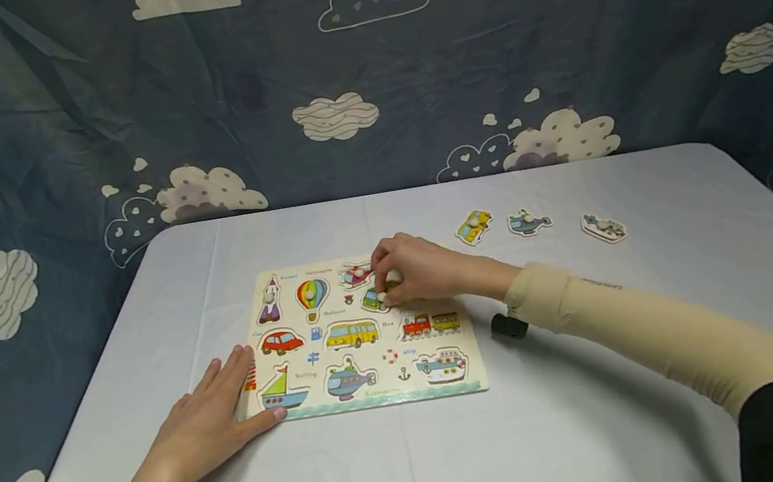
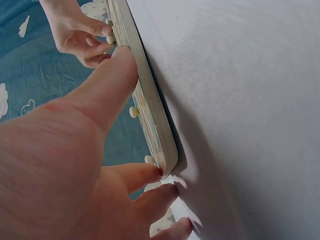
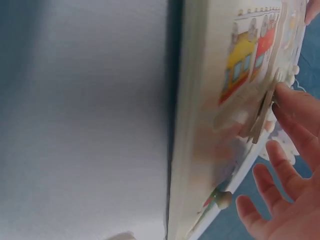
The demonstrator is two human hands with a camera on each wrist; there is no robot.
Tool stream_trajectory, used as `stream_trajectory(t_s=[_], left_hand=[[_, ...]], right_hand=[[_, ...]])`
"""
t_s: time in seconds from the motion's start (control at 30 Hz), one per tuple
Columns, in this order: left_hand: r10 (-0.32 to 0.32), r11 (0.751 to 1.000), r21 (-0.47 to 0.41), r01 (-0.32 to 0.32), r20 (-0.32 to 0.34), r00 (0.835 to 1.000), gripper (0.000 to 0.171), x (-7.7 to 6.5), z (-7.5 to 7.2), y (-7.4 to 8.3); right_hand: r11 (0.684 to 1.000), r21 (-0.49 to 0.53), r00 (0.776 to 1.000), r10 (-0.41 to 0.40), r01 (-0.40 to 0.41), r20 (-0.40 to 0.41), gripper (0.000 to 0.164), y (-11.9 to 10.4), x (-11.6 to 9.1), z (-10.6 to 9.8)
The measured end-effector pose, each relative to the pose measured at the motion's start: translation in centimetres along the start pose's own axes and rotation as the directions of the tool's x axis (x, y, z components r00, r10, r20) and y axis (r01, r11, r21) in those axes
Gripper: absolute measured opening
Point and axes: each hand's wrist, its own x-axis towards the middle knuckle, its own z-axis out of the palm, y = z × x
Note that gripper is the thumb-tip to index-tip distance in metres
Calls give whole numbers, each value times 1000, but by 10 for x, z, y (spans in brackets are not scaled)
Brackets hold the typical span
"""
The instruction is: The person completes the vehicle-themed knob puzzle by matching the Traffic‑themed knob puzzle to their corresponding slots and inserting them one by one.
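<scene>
My right hand (image 1: 417,268) pinches a green vehicle puzzle piece (image 1: 372,302) at the upper right of the wooden puzzle board (image 1: 396,398). In the right wrist view that piece (image 3: 261,117) is seen edge-on and tilted over the board, thumb and index finger at its knob and the other fingers spread. My left hand (image 1: 206,421) rests on the board's lower left corner, its thumb along the front edge and its fingers extended at the left side. The left wrist view shows this hand (image 2: 100,130) against the board's edge (image 2: 150,100). Part of the green piece is hidden behind my right fingers.
Beyond the board, to the right, lie three loose puzzle pieces: a yellow vehicle (image 1: 475,227), a grey-blue aircraft-like piece (image 1: 529,223) and a ship (image 1: 604,228). A white cloth (image 1: 364,480) covers the table. Behind it hangs a dark curtain (image 1: 475,33) with clouds.
</scene>
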Motion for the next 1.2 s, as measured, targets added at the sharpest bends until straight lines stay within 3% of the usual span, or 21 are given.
stream_trajectory(t_s=[0.63, 0.87, 1.2], left_hand=[[13, 1000, 11, -13, -4, 1000, 105, 0, 0, 0], [1, 1000, -4, -1, 12, 1000, 107, -1, 1, 1], [-4, 1000, -1, 4, 9, 1000, 108, 0, 1, 1]], right_hand=[[998, -58, 1000, -10, 12, 23, 8, -2, 1, -1], [999, 45, 1000, -26, 27, -3, 12, 8, -5, -9], [986, 166, 998, 10, 2, -67, 16, 24, -25, -38]])
